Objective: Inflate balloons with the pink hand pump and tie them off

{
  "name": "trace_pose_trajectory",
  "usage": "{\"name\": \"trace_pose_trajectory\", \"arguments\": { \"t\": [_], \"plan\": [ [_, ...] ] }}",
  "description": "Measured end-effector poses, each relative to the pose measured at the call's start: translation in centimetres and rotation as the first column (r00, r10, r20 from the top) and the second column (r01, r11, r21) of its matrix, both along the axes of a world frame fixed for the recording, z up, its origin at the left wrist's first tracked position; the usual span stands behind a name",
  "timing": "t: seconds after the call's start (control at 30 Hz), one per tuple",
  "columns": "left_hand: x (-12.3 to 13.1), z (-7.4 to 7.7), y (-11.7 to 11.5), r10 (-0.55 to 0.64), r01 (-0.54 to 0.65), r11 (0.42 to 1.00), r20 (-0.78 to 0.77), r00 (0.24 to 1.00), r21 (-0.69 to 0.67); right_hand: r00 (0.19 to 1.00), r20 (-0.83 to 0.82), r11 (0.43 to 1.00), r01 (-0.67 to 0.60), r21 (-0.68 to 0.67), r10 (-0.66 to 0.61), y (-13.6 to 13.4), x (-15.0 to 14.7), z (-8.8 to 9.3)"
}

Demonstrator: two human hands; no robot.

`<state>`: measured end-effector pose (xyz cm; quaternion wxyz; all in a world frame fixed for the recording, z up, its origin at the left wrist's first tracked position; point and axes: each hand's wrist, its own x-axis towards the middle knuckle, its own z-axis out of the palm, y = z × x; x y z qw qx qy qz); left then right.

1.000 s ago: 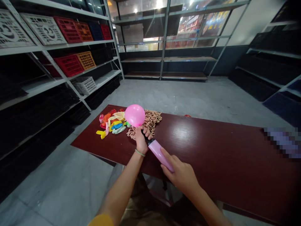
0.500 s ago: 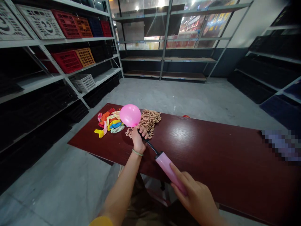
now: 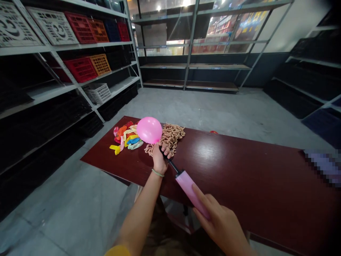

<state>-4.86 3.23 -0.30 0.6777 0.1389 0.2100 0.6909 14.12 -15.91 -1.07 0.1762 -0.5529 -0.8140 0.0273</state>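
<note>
A small round pink balloon (image 3: 149,129), partly inflated, sits on the nozzle of a pink hand pump (image 3: 190,188). My left hand (image 3: 160,158) is closed around the balloon's neck and the pump's black tip, just above the dark red table (image 3: 239,177). My right hand (image 3: 221,224) grips the pump's pink barrel, which is drawn back so a short black rod shows between the two hands.
A heap of flat coloured balloons (image 3: 126,138) and a pile of tan rings (image 3: 167,137) lie on the table beyond my left hand. Metal shelving with red, orange and white crates (image 3: 80,67) lines the left wall. A blurred-out object (image 3: 323,167) lies at the table's right end.
My right hand pulled the pump barrel back from my left hand, baring the black rod, then eased it slightly forward. The balloon stayed on the nozzle in my left hand.
</note>
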Motion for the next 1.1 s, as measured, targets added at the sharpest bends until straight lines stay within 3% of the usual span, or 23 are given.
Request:
{"name": "trace_pose_trajectory", "arguments": {
  "t": [0.13,0.43,0.53,0.77,1.0,1.1],
  "plan": [
    [0.2,-0.1,0.0,-0.023,0.023,1.0,0.026,0.999,-0.012,1.0,-0.02,0.999,0.023,0.031,-0.023,-0.9,0.6,-0.1],
    [-0.2,-0.4,0.3,-0.087,0.092,0.995,0.102,0.991,-0.043,0.992,0.037,0.993,0.12,0.023,-0.121,5.0,-4.1,0.7],
    [-0.2,-0.7,0.4,-0.069,0.072,0.996,0.065,0.996,-0.059,0.995,0.051,0.995,0.083,0.055,-0.086,4.0,-3.7,0.4],
    [1.0,-0.7,-0.1,-0.078,0.077,0.995,-0.017,0.997,-0.065,1.0,-0.029,0.999,0.012,0.043,-0.011,-0.8,0.1,-0.3],
    [1.3,-0.5,-0.6,-0.169,0.168,0.985,-0.027,0.985,-0.038,0.99,-0.033,0.988,0.137,0.067,-0.135,2.3,-2.8,-0.5],
    [0.8,-0.6,-0.3,-0.146,0.145,0.988,-0.018,0.989,-0.048,0.993,-0.031,0.992,0.119,0.051,-0.117,3.3,-3.9,-0.5]
  ]
}}
